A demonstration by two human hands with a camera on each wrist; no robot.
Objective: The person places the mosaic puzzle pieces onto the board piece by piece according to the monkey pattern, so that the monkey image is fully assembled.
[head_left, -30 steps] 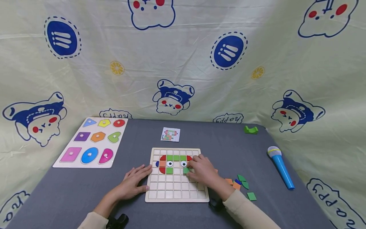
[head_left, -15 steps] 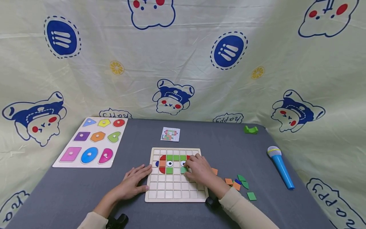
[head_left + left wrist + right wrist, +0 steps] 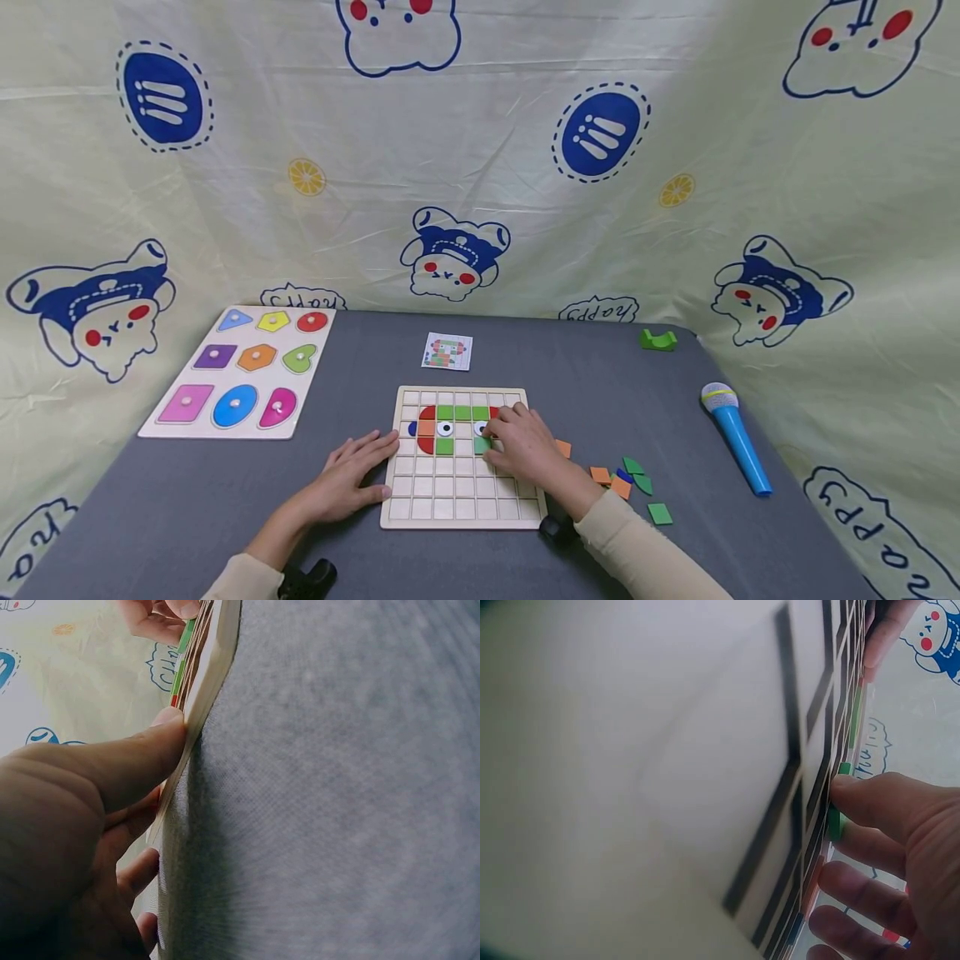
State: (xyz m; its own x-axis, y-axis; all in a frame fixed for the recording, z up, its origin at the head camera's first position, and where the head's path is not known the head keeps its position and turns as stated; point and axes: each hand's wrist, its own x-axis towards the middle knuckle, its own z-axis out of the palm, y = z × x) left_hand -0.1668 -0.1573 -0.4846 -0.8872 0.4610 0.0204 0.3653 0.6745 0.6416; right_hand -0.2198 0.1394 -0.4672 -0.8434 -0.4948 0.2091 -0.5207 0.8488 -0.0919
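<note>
A wooden grid board [image 3: 442,508] lies on the table, with colored tiles set in its upper rows. My left hand [image 3: 348,477] rests against the board's left edge with extended fingers; in the left wrist view, the thumb [image 3: 142,761] touches the rim. Over the right part of the grid, my right hand [image 3: 525,446] pinches a green tile [image 3: 481,446], just below a white eye tile [image 3: 479,428]. Thumb and index finger hold that tile at the board's surface in the right wrist view. The hand hides some of the right-hand cells.
Loose orange tiles [image 3: 600,476] and green tiles [image 3: 660,514] lie right of the board. A picture card [image 3: 447,352] sits behind it. A shape puzzle [image 3: 300,408] is at left, a toy microphone [image 3: 742,442] at right, and a green curved block [image 3: 658,340] stands far right.
My right hand has shifted slightly left with the green tile, lining it up under the eye tile, and has stayed there over the last half second. The left hand has not moved.
</note>
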